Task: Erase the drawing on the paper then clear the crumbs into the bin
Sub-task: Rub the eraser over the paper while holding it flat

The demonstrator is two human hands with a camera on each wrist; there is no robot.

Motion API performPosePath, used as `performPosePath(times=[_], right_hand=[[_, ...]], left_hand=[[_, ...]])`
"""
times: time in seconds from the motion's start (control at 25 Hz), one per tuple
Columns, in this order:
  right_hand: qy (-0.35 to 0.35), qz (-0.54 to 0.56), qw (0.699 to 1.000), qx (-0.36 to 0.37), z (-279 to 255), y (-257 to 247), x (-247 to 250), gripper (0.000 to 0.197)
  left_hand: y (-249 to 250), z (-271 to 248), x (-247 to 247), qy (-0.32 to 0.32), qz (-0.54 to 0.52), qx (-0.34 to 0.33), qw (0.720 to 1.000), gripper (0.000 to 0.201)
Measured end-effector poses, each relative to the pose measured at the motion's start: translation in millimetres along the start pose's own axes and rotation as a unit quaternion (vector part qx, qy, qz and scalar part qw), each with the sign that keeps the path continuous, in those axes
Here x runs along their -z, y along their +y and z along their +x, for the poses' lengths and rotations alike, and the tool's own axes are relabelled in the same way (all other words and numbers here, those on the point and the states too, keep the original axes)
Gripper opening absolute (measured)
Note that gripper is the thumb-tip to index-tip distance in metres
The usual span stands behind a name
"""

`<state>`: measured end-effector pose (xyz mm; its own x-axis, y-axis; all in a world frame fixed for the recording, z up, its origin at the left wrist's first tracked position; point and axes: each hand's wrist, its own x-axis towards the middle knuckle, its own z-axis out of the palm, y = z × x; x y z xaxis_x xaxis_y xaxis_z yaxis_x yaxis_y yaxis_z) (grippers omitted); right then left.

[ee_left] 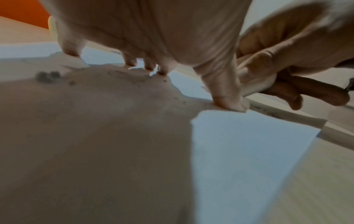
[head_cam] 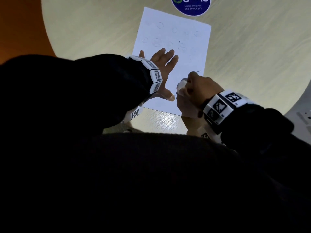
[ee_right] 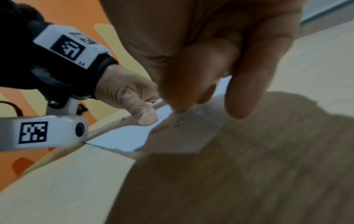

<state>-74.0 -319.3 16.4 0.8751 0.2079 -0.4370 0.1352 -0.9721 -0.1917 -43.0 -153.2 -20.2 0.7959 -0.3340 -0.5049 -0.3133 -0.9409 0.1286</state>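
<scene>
Dark sleeves (head_cam: 101, 148) fill the near part of the head view, each wrist wearing a white band (head_cam: 155, 76) printed with black-and-white markers; just beyond them a strip of pale wood table (head_cam: 159, 121) shows, glossy under the light; the paper (head_cam: 190, 41) lies on it, its near edge just past that strip and its far corner close to a round blue sticker (head_cam: 191, 5); the right hand (head_cam: 198, 91) sits at the sheet's near right part, fingers curled round a white eraser (head_cam: 182, 84) whose rounded end sticks out toward the left, down at the sheet, though contact cannot be made out; in the right wrist view its fingertips (ee_right: 180, 104) come down to the paper beside a few dark specks (ee_right: 179, 119), and the eraser itself is hidden there; the left hand (head_cam: 164, 68) lies spread wide and flat on the sheet's near left part, thumb (head_cam: 169, 96) stretched toward the right hand and ending just beside it, holding nothing; the left wrist view shows its fingertips (ee_left: 131, 62) and thumb pressed onto the paper, with grey crumbs (ee_left: 47, 76) lying in the hand's shadow; farther up the sheet, faint pencil circles (head_cam: 157, 42) remain in rows, very pale, and small dark crumbs dot the right side near the right hand; beyond the table's curved left edge the floor (head_cam: 20, 27) is orange; the bin cannot be made out in any view.
</scene>
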Motion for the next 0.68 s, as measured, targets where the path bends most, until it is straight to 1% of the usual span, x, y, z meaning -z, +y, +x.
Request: performPosePath(times=[0.08, 0.16, 0.2, 0.28, 0.36, 0.44, 0.56, 0.64, 0.68], right_hand=[[0.007, 0.000, 1.000, -0.011, 6, -1, 4, 0.033], [0.041, 0.019, 0.998, -0.031, 25, -5, 16, 0.027], [0.045, 0.031, 0.998, -0.034, 32, -6, 21, 0.025], [0.041, 0.019, 0.998, -0.032, 25, -5, 17, 0.026], [0.013, -0.001, 1.000, -0.016, 8, -3, 6, 0.029], [-0.011, 0.005, 1.000, -0.010, 5, -3, 6, 0.033], [0.018, 0.049, 0.998, -0.042, 28, -5, 24, 0.033], [0.027, 0.036, 0.999, -0.030, 24, -7, 21, 0.032], [0.013, 0.021, 1.000, -0.017, 16, -8, 14, 0.032]], left_hand=[[1, 1, -1, -0.002, -0.001, 0.000, 1.000, 0.125], [2, 0, -1, 0.004, -0.001, -0.002, 1.000, 0.124], [2, 0, -1, 0.009, 0.001, 0.000, 1.000, 0.124], [1, 1, -1, 0.008, -0.002, 0.000, 1.000, 0.125], [0, 1, 1, -0.001, 0.002, 0.002, 1.000, 0.126], [0, 0, 1, -0.001, 0.004, 0.000, 1.000, 0.126], [3, 0, 1, -0.001, 0.000, 0.002, 1.000, 0.124], [2, 0, 0, 0.003, -0.005, 0.002, 1.000, 0.124], [0, 0, -1, 0.010, -0.008, 0.000, 1.000, 0.125]])
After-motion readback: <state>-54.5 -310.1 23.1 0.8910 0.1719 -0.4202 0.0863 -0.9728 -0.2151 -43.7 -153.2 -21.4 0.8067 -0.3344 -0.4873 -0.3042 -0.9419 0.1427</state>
